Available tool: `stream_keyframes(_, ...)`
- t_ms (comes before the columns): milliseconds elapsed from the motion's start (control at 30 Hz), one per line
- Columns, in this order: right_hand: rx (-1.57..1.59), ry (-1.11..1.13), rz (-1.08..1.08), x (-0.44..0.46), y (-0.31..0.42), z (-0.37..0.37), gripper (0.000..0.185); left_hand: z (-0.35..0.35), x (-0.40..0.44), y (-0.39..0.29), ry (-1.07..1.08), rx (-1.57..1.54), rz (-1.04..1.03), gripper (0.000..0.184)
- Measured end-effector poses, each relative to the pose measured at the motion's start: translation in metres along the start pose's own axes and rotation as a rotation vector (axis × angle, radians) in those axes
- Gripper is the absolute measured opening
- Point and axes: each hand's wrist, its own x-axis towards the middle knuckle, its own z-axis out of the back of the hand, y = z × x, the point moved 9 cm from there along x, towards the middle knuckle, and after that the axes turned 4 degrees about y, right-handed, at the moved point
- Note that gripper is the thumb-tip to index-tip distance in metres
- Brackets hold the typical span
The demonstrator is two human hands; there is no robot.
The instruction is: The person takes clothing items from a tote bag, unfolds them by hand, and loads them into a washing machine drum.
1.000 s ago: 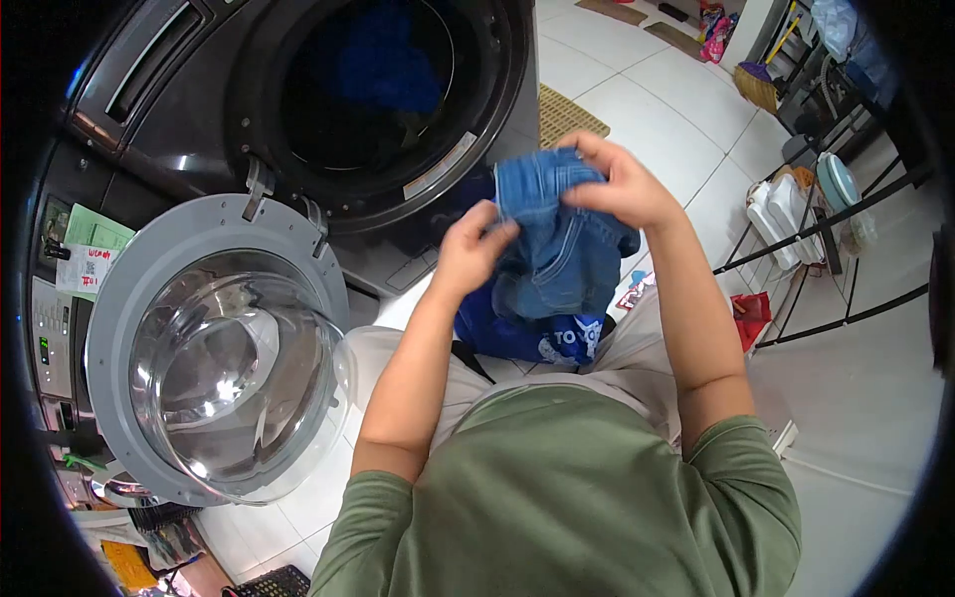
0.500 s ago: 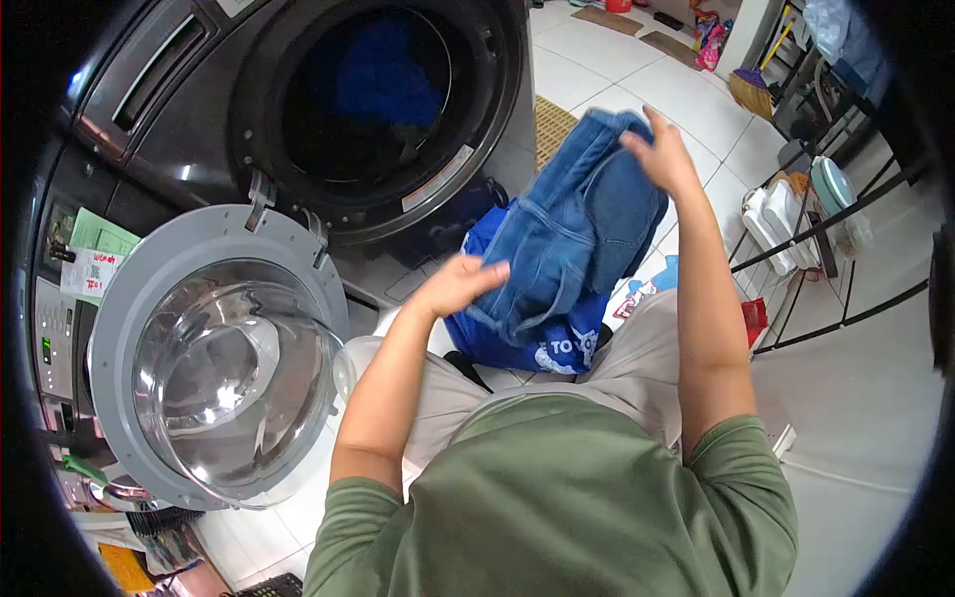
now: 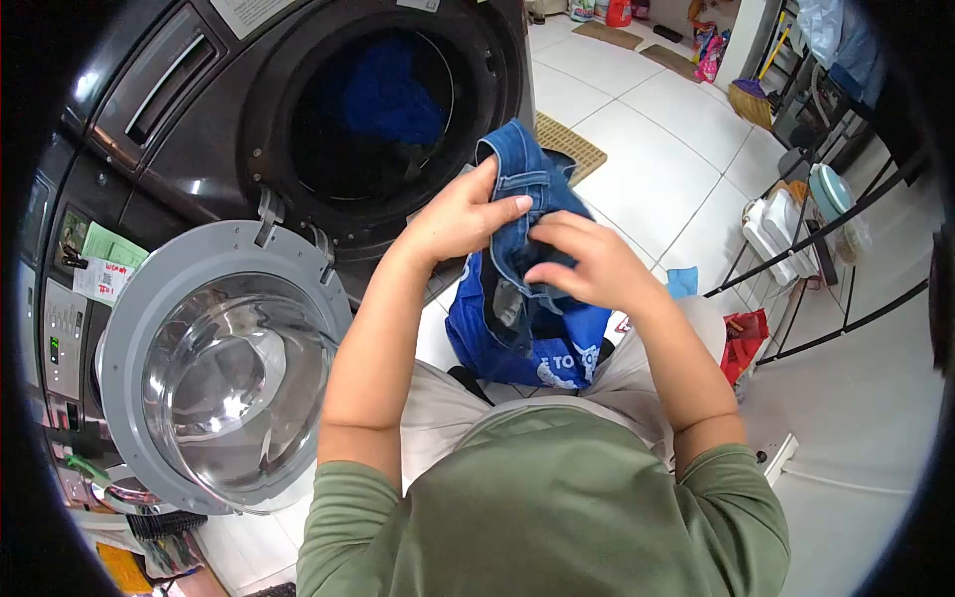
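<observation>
A pair of blue denim jeans (image 3: 519, 184) hangs bunched in front of me, its waistband and belt loops facing up. My left hand (image 3: 463, 214) is shut on the waistband, thumb on the near side. At the other side of the waistband opening, my right hand (image 3: 592, 261) has its thumb and fingers apart, the fingertips against the denim. Directly below is a blue bag (image 3: 473, 323) with white print, partly covered by the jeans. The front-loading washer's drum (image 3: 318, 129) holds blue fabric (image 3: 393, 95).
The washer's round glass door (image 3: 343, 318) stands open at my left. A wire rack (image 3: 846, 323) is close on my right, with a red packet (image 3: 744, 343) beside it. A tan mat (image 3: 587, 149) lies on the white tiles; a broom (image 3: 751, 98) leans farther back.
The jeans have turned and bunched up, waistband now upward. My left hand has moved up onto the waistband; my right hand has come down and inward. The view has shifted slightly.
</observation>
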Motion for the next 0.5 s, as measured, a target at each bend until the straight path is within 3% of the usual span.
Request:
stream_keyframes(33,-0.135,0.134,-0.033,0.003,-0.007,-0.015,0.046,-0.001,0.002,-0.003,0.004,-0.152,-0.123,0.048)
stream_keyframes(100,-0.290,0.346,-0.064,0.000,-0.031,-0.053,0.056,-0.012,0.000,-0.010,0.032,-0.233,-0.107,0.049)
stream_keyframes(133,-0.420,0.465,-0.046,0.001,-0.024,-0.065,0.045,-0.017,-0.003,-0.013,0.041,-0.271,-0.102,0.049)
stream_keyframes(233,-0.004,-0.050,0.081,-0.002,-0.030,-0.078,0.033,-0.050,-0.003,-0.015,0.085,-0.171,-0.161,0.049)
stream_keyframes(267,0.324,0.000,-0.122,0.001,-0.055,-0.104,0.036,-0.050,-0.004,-0.015,0.057,-0.135,-0.186,0.049)
stream_keyframes(333,-0.327,0.441,0.136,-0.013,-0.032,-0.133,0.029,-0.038,-0.011,-0.008,-0.007,-0.345,-0.099,0.046)
stream_keyframes(433,-0.272,0.514,0.056,-0.023,-0.030,-0.130,0.028,-0.040,-0.016,0.009,0.008,-0.280,-0.112,0.044)
stream_keyframes(500,0.293,0.607,-0.639,-0.046,-0.069,-0.134,0.030,-0.067,-0.022,-0.001,0.054,-0.010,-0.267,0.053)
